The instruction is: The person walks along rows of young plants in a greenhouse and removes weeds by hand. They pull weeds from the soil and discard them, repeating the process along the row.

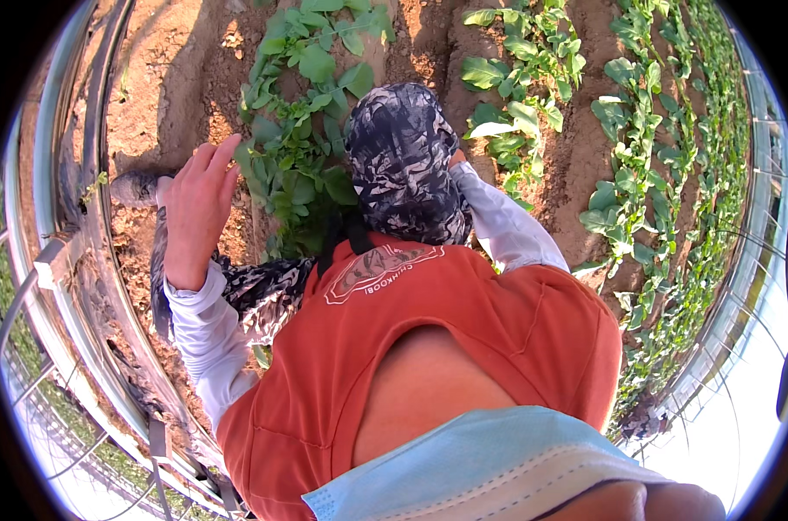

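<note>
My left hand (201, 205) is raised at the left, its back showing and its fingers extended with small gaps between them; I see nothing in it. It is beside a row of leafy green plants (303, 130), whose leaves come close to its fingertips. Only a small part of my right hand (458, 157) shows past my bent knee (404, 163) in dark patterned trousers; its fingers are hidden. Near it, more broad-leaved plants (514, 117) grow in brown soil. White sleeves cover both forearms.
Further plant rows (635, 163) run along the right. At the left, a patterned shoe (135, 189) rests on the soil beside a long dark edging strip (94, 111) and pale curved rails (46, 169). Thin metal framework lines the picture's rim. A light blue face mask (485, 449) fills the bottom.
</note>
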Tool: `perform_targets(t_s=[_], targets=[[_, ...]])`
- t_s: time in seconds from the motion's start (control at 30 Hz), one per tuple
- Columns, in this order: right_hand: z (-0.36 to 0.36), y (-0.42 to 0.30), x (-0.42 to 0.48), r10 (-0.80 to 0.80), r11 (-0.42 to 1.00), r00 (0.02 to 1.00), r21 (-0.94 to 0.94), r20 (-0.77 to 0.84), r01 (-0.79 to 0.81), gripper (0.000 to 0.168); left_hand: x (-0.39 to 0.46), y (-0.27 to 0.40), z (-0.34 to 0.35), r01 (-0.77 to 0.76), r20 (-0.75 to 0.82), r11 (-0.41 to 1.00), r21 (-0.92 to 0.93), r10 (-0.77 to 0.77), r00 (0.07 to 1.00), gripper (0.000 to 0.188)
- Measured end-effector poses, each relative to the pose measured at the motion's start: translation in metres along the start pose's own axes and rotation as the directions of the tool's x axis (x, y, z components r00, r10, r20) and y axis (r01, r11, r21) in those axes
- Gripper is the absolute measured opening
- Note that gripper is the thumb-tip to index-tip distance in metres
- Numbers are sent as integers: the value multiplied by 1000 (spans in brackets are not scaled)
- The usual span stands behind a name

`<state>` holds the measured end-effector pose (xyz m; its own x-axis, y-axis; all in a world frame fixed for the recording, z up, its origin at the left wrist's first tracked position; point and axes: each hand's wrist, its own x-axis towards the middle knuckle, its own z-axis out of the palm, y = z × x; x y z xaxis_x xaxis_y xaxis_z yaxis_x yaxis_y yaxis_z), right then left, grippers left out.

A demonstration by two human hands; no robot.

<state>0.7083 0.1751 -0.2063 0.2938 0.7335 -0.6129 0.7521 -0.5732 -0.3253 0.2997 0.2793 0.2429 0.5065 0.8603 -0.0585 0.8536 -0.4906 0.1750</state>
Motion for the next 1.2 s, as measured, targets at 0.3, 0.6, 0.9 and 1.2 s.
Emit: perform_targets(t_s=[0.3,0.6,0.9,1.2], targets=[[-149,-101,93,109,994,980,45,-167,-103,61,8,2,-3,-40,-16,999,4,40,999,35],[-196,-115,211,-105,961,955,-276,-277,26,25,7,-3,2,31,44,998,-45,-29,999,36],[-117,-93,113,250,938,947,293,-201,-185,60,4,-1,4,29,47,999,-14,-29,999,36],[-24,25,80,149,959,987,254,-62,-129,66,4,1,-1,-86,-9,996,-2,86,996,38]])
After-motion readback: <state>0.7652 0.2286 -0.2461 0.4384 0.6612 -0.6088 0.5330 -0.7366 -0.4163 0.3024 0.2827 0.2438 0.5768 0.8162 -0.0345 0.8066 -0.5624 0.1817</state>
